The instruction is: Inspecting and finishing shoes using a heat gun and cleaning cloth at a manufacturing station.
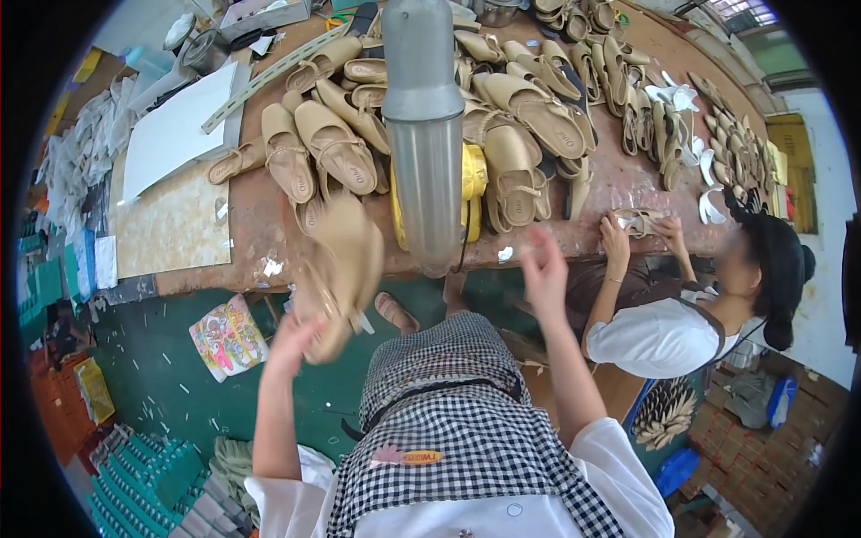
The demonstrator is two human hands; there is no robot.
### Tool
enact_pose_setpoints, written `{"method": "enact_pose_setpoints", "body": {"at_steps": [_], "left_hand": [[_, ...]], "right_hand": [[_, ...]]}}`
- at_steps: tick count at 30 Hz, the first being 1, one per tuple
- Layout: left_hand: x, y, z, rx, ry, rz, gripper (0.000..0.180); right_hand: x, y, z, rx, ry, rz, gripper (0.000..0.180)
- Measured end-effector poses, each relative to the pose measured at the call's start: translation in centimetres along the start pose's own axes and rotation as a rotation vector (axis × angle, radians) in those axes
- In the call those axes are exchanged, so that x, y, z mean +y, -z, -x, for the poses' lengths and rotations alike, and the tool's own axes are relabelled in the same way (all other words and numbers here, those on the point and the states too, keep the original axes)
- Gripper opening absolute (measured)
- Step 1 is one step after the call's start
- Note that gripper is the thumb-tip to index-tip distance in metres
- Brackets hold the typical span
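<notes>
My left hand (pixel 291 341) grips a beige strapped sandal (pixel 339 273) by its heel end, raised in front of the table edge and blurred by motion. My right hand (pixel 544 269) is lifted with fingers spread, holding nothing, near the table's front edge below a pile of beige sandals (pixel 516 134). More beige sandals (pixel 332 143) lie on the brown worktable (pixel 628 184) just beyond the held one. A grey and clear hanging cylinder (pixel 423 134) drops between my hands and hides part of a yellow object (pixel 473 179).
A co-worker in a white top (pixel 659 336) sits at the right, both hands on a sandal (pixel 639 220) at the table edge. White sheets (pixel 175 130) and a pale board (pixel 170 224) lie at left. Green floor (pixel 152 359) holds a colourful bag (pixel 229 336) and stacked parts.
</notes>
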State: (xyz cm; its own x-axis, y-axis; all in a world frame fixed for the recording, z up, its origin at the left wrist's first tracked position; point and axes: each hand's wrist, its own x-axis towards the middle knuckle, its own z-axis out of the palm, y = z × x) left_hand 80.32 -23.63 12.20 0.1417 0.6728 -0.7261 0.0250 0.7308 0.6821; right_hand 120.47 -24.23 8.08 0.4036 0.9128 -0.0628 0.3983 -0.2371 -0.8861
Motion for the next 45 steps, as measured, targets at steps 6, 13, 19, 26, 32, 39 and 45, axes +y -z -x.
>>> {"method": "enact_pose_setpoints", "body": {"at_steps": [6, 13, 19, 26, 32, 39, 45], "left_hand": [[10.5, -2.2, -11.7, 0.091, -0.353, 0.269, 0.051], [-2.0, 2.3, -16.3, 0.267, -0.078, -0.056, 0.056], [-5.5, -18.5, -7.9, -0.666, 0.009, -0.421, 0.054], [0.1, -30.9, -8.3, -0.360, -0.530, 0.014, 0.094], [-1.6, -25.3, -5.6, -0.335, -0.259, 0.145, 0.078], [-1.5, -23.0, -2.0, -0.585, 0.246, 0.365, 0.074], [-2.2, -24.3, -2.5, -0.486, 0.097, 0.340, 0.066]], "right_hand": [[4.8, 0.0, -9.2, 0.094, 0.156, 0.452, 0.039], [-6.2, 4.1, -16.2, 0.050, 0.408, 0.591, 0.022], [-3.2, 5.3, -23.2, 0.040, 0.309, 0.886, 0.019], [-5.9, 5.7, -7.1, 0.140, 0.228, 0.518, 0.011], [-5.1, 7.5, -5.5, -0.486, -0.345, -0.020, 0.030], [0.0, -1.0, -22.6, -0.119, 0.555, 0.972, 0.046], [-12.0, 5.9, -15.1, -0.234, 0.121, 0.452, 0.033]]}}
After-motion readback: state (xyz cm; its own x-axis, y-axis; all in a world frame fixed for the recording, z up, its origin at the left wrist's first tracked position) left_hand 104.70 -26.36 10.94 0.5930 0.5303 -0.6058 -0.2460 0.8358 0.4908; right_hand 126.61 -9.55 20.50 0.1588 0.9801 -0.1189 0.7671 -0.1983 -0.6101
